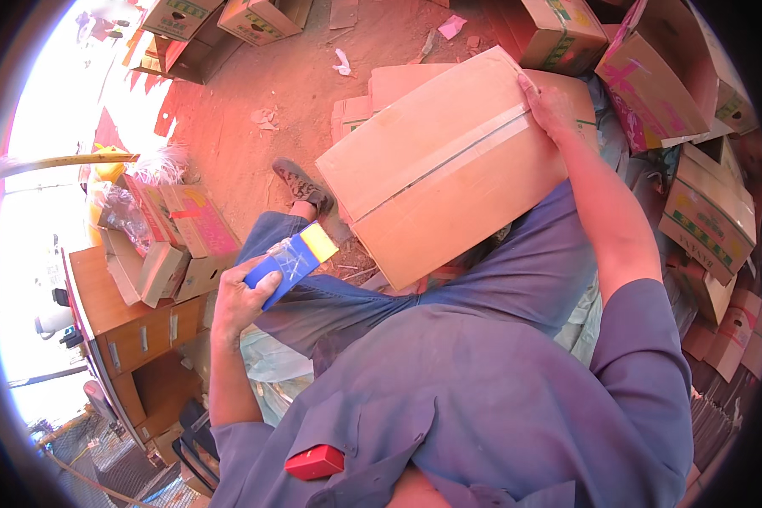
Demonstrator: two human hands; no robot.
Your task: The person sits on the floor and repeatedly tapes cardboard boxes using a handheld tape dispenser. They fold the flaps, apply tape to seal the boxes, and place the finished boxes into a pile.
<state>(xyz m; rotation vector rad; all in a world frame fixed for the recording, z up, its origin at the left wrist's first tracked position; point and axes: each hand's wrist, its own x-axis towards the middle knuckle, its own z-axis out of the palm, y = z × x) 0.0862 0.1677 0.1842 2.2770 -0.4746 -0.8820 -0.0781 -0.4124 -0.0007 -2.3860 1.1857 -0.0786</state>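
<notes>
A plain brown cardboard box [413,159] rests tilted against my legs, with two flaps meeting along a seam across its upper face. A strip of clear tape [498,134] lies along the upper right part of that seam. My right hand [549,111] grips the box's far right edge, thumb on top. In my left hand [238,295] is a flat blue object [286,263] with a yellow end and a scratched, clear-looking film on it; its exact kind is unclear. It is held left of the box, apart from it.
Flattened cardboard [394,82] lies beyond the box on the dirt floor [241,127]. Printed banana cartons [705,216] stack up at right, with more cartons [260,22] at the top left. A wooden desk [146,343] stands at left with an open carton [143,273] by it.
</notes>
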